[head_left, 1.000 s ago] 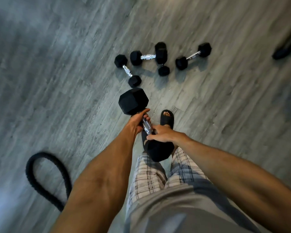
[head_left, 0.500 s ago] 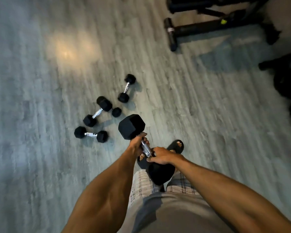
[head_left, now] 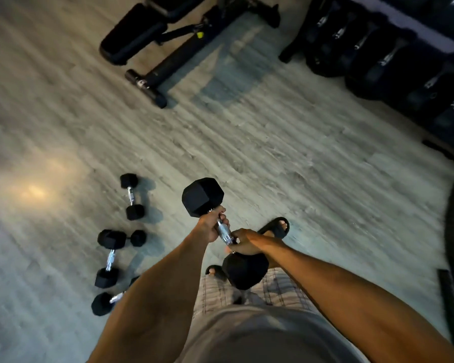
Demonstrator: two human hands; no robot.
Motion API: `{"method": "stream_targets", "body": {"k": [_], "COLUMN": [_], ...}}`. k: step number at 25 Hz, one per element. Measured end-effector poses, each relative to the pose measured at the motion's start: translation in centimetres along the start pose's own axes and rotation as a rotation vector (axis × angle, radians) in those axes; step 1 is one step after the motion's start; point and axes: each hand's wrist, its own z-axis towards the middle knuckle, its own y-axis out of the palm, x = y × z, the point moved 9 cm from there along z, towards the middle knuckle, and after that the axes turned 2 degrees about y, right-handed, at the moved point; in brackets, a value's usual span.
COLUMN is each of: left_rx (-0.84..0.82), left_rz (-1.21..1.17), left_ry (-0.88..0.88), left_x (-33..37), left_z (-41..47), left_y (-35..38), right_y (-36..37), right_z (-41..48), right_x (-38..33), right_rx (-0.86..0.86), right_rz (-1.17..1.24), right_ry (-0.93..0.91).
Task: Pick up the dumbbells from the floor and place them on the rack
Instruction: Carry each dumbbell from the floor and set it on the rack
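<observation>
Head view: both hands grip the chrome handle of a big dumbbell (head_left: 225, 233) held above the floor (head_left: 273, 158), left hand (head_left: 211, 226) nearer the far head, right hand (head_left: 247, 242) nearer the near head. Its long axis runs away up-left. The rack (head_left: 393, 48) stands far right.

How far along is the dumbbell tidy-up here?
Done: the rack at upper right already holds dumbbells. In hand: both hands, left and right, carry a big dumbbell by its handle. Left: three small dumbbells lie on the floor.
</observation>
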Motion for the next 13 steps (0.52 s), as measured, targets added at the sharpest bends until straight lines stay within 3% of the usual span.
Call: {"method": "stream_targets", "body": {"k": [5,13], "left_rx": [-0.019,-0.074], "left_rz": [0.204,0.446], "left_ry": [-0.014,-0.002], "left_x": [3.0,6.3], "left_z": [1.7,3.9], "left_y": [12.0,31.8], "right_y": [-9.0,-22.3], "right_z": [-2.4,-6.6], "right_x": [5.9,16.6], "right_rx": [0.089,0.223], "right_rz": [0.156,0.372], "right_ry": [-0.078,-0.054]}}
